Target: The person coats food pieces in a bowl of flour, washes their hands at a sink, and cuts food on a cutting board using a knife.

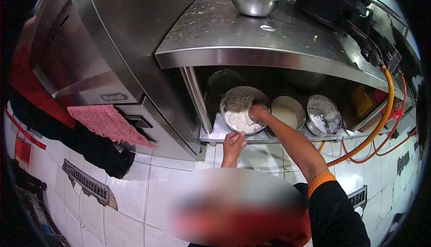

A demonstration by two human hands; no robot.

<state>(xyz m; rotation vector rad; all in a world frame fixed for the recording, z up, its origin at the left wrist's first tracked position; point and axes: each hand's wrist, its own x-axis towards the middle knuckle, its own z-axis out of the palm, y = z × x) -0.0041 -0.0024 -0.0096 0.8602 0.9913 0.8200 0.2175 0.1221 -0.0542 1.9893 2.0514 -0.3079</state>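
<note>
On the lower shelf stands a metal bowl (230,95) with white powder (239,119) like flour inside. My left hand (234,147) is at its front rim, with fingers curled against the edge. My right hand (258,111) reaches into the bowl at its right side, closed low over the powder. The fingertips are partly hidden, and what they hold, if anything, cannot be made out. Just right of it sits a round container (288,112) with pale contents, partly behind my right forearm. Farther right, a metal bowl (324,115) tilts forward, with white powder inside.
Above is a steel counter (215,31) whose front edge overhangs the bowls. On it rests a steel bowl (254,3) with a utensil. A pink cloth (107,122) hangs left, near a person in a red top (42,92). Orange hoses (387,108) run down at right.
</note>
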